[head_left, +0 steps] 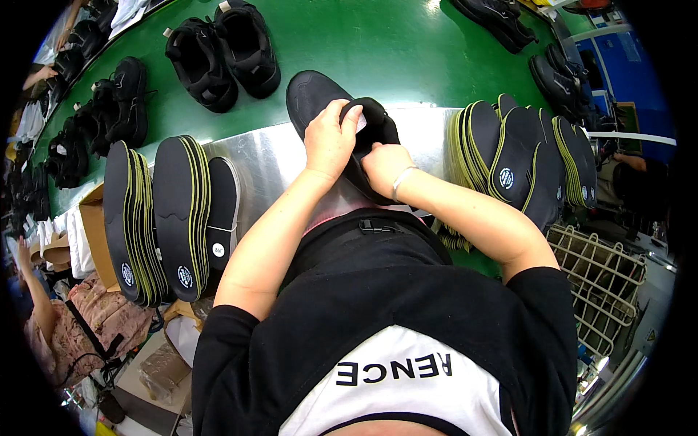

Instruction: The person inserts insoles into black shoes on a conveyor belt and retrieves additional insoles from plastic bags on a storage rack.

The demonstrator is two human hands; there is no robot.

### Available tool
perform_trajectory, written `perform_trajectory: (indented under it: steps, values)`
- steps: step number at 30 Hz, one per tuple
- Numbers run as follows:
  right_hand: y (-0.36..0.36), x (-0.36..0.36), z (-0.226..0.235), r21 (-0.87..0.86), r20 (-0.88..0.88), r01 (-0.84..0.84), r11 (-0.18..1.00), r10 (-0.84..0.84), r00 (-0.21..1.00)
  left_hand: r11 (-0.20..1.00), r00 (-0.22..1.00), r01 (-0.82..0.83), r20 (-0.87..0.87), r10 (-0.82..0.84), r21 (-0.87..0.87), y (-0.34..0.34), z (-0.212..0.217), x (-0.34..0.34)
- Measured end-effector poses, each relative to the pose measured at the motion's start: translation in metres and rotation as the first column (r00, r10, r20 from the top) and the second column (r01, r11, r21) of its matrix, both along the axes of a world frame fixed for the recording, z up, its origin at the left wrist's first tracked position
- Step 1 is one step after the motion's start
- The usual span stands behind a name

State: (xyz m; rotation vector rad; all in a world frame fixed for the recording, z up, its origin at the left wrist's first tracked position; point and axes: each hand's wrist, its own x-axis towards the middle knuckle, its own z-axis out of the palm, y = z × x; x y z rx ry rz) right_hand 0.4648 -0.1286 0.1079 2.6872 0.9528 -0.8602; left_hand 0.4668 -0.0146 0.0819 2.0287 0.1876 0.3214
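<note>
A black shoe [314, 92] lies toe-away on the metal strip at the table's near edge, directly in front of me. Across its tongue and upper, my left hand [329, 142] is closed, the thumb next to a small pale label [360, 122] inside the opening. My right hand [387, 167], with a silver bracelet on the wrist, curls over the collar on the right side. Its fingertips dip into the shoe and are partly hidden, so what they touch inside does not show.
Stacks of black insoles with yellow-green edges [182, 218] stand at the left, with more insoles [509, 160] at the right. A pair of black shoes [222, 54] sits on the green table [363, 36]. A wire basket [600, 283] is low right. Another person's arm [40, 298] shows far left.
</note>
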Motion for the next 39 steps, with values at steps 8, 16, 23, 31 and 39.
perform_trajectory:
  steps: [8, 16, 23, 31, 39]
  values:
    - [0.014, 0.02, 0.017, -0.193, -0.248, -0.145, 0.97, 0.094, 0.964, 1.0, 1.0, 0.004, 0.016, -0.004, -0.002, 0.002, -0.001, -0.001]
    - [0.014, 0.011, -0.008, -0.263, -0.145, -0.155, 0.952, 0.12, 0.982, 1.0, 1.0, 0.019, 0.007, -0.019, -0.003, 0.002, 0.002, 0.0]
    - [-0.009, -0.008, 0.044, -0.135, -0.373, -0.138, 0.981, 0.079, 0.924, 1.0, 1.0, -0.002, -0.003, 0.002, -0.016, 0.005, -0.002, -0.004]
    - [-0.015, 0.001, 0.02, -0.224, -0.484, -0.191, 0.956, 0.061, 0.873, 0.999, 0.999, 0.03, -0.028, -0.03, -0.02, 0.003, 0.008, -0.001]
    - [-0.005, 0.005, -0.004, 0.416, 0.014, 0.005, 0.909, -0.012, 1.0, 0.981, 0.994, 0.068, -0.071, -0.082, -0.18, -0.001, 0.022, -0.009]
